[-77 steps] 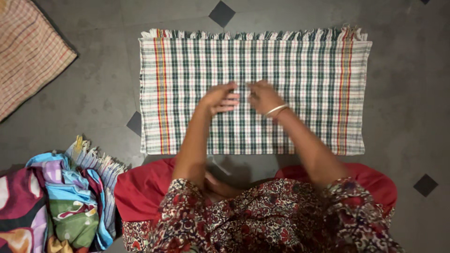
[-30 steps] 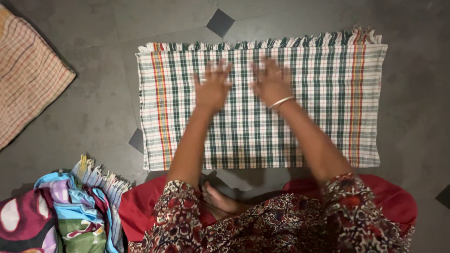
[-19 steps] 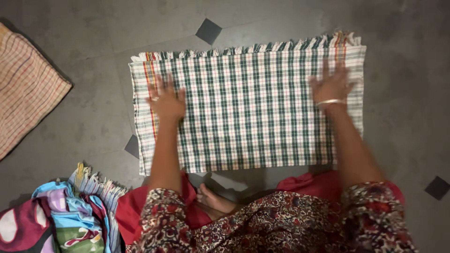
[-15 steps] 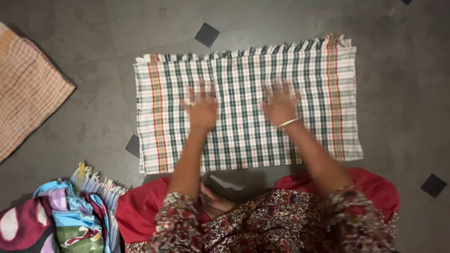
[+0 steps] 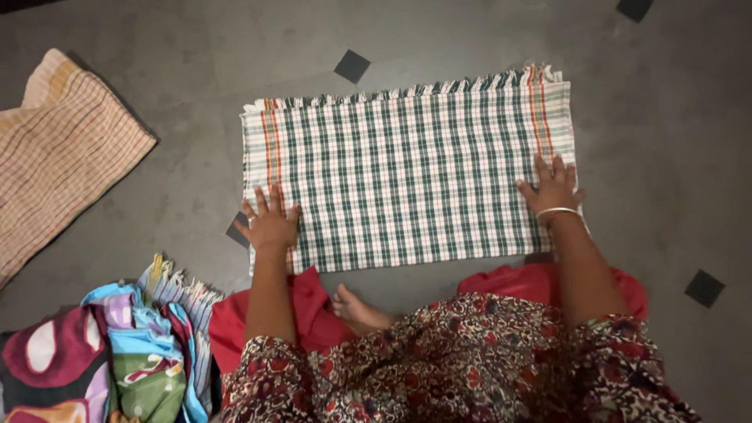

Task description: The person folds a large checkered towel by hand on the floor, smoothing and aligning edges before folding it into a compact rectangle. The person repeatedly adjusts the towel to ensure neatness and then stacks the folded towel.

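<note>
We had the checked cloth [image 5: 407,172] spread flat on the grey floor [image 5: 157,180] in the middle of the frame, its fringed edge along the top and its orange stripes near both ends. Our left hand [image 5: 270,223] lay open, fingers spread, pressing the lower left corner of the cloth, partly over its edge onto the floor. Our right hand [image 5: 554,188], a bangle [image 5: 558,211] on the wrist, lay just as open and flat on the lower right corner. Neither hand gripped anything.

We judged the step in hand to be smoothing the folded cloth out to its ends. A further fold would call for pinching both corners of one end together and keeping the edges in line.

At the upper left of the frame lay a folded tan cloth [image 5: 63,149] with thin red lines. At the lower left sat a heap of bright patterned fabrics [image 5: 110,360]. We saw no packages, labels or signs anywhere.
</note>
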